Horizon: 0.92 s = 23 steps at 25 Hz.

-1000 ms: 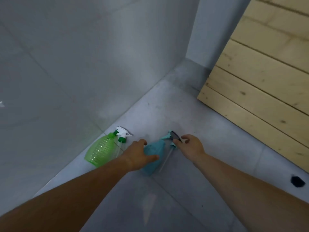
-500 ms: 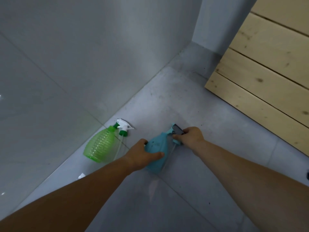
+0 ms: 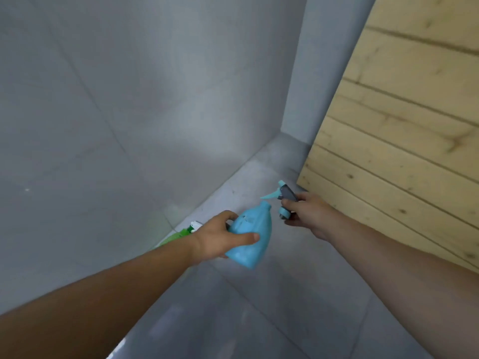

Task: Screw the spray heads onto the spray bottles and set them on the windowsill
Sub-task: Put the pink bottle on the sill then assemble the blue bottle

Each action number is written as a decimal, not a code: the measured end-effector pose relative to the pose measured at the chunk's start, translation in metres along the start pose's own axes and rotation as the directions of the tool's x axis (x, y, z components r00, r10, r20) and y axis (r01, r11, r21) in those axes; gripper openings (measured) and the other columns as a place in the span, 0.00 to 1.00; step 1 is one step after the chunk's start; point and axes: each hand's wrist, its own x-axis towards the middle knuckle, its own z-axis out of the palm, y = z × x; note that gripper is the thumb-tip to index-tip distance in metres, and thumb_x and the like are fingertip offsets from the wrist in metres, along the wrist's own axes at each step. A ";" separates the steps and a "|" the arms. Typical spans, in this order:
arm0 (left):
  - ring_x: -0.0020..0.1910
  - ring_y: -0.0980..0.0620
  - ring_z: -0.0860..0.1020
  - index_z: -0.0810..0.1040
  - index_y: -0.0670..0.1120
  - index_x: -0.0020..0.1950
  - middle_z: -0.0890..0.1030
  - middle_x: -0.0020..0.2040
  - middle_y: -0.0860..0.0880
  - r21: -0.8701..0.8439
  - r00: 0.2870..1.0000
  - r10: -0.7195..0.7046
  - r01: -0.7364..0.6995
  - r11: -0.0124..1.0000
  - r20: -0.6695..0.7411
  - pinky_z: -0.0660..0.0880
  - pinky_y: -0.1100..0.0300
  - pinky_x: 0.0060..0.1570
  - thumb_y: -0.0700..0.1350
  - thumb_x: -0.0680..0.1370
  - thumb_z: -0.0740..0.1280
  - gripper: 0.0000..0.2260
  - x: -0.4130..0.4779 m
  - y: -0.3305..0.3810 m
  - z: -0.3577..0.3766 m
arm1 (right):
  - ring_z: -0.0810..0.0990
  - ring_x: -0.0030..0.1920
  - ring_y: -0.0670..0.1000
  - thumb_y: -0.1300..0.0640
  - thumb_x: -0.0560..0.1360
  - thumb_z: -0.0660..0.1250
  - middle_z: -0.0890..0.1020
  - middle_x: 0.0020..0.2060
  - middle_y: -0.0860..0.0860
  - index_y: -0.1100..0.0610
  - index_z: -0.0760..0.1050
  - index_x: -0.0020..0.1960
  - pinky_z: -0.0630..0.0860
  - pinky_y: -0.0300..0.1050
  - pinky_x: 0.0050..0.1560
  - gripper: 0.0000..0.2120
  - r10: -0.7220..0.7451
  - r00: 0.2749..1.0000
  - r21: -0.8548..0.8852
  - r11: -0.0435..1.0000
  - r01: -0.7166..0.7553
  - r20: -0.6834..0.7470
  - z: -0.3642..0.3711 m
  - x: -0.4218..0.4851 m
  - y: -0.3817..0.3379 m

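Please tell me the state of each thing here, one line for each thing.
blue bottle: held in left hand, tilted, neck open, no head on it.
blue spray head: held in right hand, apart from the bottle.
green bottle: mostly hidden behind the left arm.

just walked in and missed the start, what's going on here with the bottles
A person is putting a spray bottle together. The left hand grips the light blue plastic spray bottle, lifted off the grey tiled floor, its neck open. The right hand holds the blue and grey trigger spray head just beside the neck, not yet on. A green plastic spray bottle lies on the floor, mostly hidden behind the left arm.
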 end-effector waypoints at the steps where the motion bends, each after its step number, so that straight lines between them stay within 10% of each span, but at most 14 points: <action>1: 0.39 0.56 0.84 0.75 0.48 0.63 0.82 0.50 0.50 0.024 0.999 0.042 -0.041 0.999 -0.012 0.80 0.65 0.33 0.52 0.71 0.79 0.24 -0.018 0.016 -0.006 | 0.82 0.40 0.56 0.60 0.76 0.69 0.82 0.46 0.61 0.63 0.77 0.59 0.81 0.46 0.41 0.13 -0.050 0.999 0.007 0.999 0.050 -0.003 -0.006 -0.019 -0.021; 13: 0.57 0.51 0.84 0.77 0.56 0.63 0.83 0.60 0.50 0.054 0.922 0.368 -0.364 0.930 -0.123 0.83 0.51 0.56 0.57 0.59 0.82 0.34 -0.183 0.080 -0.055 | 0.85 0.50 0.54 0.58 0.77 0.68 0.83 0.50 0.58 0.60 0.77 0.57 0.82 0.51 0.52 0.10 -0.533 0.778 0.229 0.755 0.615 -0.331 -0.066 -0.226 -0.161; 23: 0.56 0.55 0.83 0.77 0.58 0.63 0.83 0.59 0.51 0.069 0.902 0.425 -0.421 0.905 -0.071 0.83 0.56 0.53 0.48 0.65 0.83 0.29 -0.191 0.080 -0.050 | 0.85 0.51 0.59 0.60 0.77 0.67 0.84 0.50 0.62 0.59 0.77 0.52 0.81 0.54 0.54 0.05 -0.559 0.785 0.294 0.728 0.619 -0.268 -0.057 -0.263 -0.163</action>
